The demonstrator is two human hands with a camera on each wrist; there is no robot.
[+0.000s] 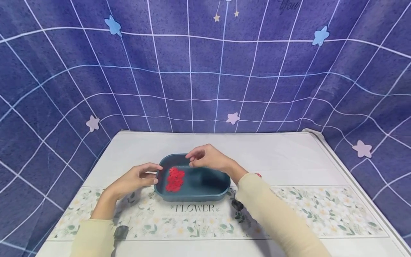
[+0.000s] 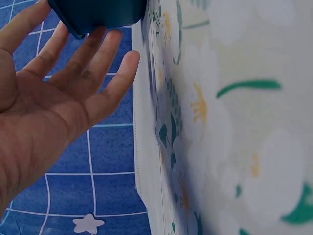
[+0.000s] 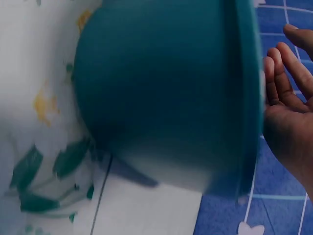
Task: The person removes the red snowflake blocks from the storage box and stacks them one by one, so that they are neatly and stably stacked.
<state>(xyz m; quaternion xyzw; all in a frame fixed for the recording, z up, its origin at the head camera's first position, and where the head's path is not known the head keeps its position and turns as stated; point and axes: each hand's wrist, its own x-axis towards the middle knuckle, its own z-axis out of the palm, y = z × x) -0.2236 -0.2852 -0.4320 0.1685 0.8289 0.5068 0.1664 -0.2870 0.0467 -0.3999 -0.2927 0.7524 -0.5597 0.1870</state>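
Note:
A dark teal oval basin sits on the table, with a cluster of small red pieces at the left end of its floor; their exact kind is too small to tell. My left hand is at the basin's left end, its fingertips touching the rim and outer wall. Seen from the left wrist, the fingers are spread and relaxed. Over the basin's far rim hovers my right hand, fingers loosely bent, with a gap to the thumb and nothing visible between them. The right wrist view shows the basin's outer wall close up.
A floral runner printed with "FLOWER" crosses the white table. Behind and at the sides hangs a blue gridded curtain with stars. A small dark object is under the right forearm, and another beside the left sleeve.

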